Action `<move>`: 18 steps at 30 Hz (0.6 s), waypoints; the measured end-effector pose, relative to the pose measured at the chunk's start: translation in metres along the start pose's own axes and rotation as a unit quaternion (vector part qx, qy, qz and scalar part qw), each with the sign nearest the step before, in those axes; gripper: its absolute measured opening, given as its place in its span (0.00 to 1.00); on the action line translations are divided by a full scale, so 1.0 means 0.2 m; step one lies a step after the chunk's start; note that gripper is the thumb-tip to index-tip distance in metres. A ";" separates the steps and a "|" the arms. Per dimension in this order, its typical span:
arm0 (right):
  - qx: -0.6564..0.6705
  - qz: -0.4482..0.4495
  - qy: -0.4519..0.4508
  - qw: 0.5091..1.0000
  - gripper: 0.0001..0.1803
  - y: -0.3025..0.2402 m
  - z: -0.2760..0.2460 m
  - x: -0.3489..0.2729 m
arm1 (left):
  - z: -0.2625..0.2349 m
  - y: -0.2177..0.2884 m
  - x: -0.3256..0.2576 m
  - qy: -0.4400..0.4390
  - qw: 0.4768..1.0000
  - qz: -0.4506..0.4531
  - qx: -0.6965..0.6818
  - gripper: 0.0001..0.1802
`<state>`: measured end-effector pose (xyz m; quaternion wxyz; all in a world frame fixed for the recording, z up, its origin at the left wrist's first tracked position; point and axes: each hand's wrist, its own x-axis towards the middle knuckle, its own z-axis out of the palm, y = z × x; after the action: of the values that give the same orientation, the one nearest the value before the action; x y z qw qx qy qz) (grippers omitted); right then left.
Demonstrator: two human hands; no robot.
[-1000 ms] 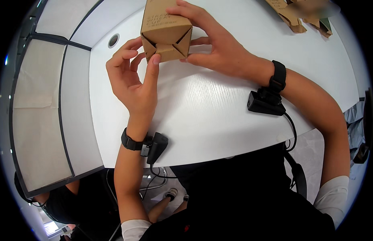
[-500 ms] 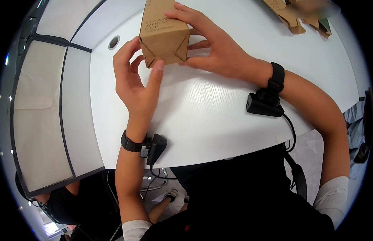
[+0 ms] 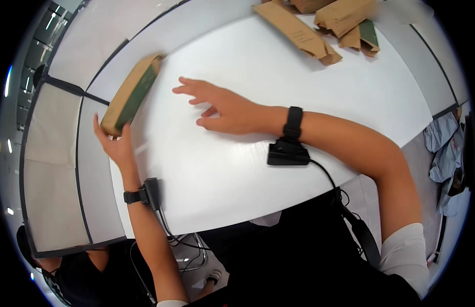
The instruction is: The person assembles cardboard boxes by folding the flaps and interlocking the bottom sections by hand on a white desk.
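In the head view, the left hand point(image 3: 116, 146) reaches out to the left edge of the white tabletop point(image 3: 278, 92) and grips the near end of a brown cardboard box with a green side point(image 3: 131, 93); the box lies long and tilted at that edge, pointing away from the person. The right hand point(image 3: 224, 107) rests flat on the tabletop near the middle, fingers spread and holding nothing, well apart from the box. Several flattened brown cardboard boxes point(image 3: 319, 25) lie at the far edge of the tabletop.
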<state>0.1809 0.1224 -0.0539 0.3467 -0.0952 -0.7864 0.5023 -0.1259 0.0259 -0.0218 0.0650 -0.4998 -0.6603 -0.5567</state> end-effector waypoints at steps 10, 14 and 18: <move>-0.113 -0.059 0.109 0.986 0.39 -0.28 -0.04 -0.15 | -0.40 0.16 -0.32 0.171 0.969 -0.116 0.135 0.51; -0.355 -0.072 0.205 0.909 0.39 -0.35 -0.23 -0.08 | -0.54 0.17 -0.58 0.170 0.974 -0.125 0.086 0.53; -0.605 0.070 0.266 0.747 0.39 -0.66 -0.50 -0.22 | -0.69 0.37 -0.63 0.147 0.973 -0.050 0.172 0.51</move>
<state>0.3040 0.1100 0.0656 0.3755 -0.4698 -0.7925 -0.1013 -0.0741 -0.1674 -0.0030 0.2182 -0.3597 -0.7538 -0.5048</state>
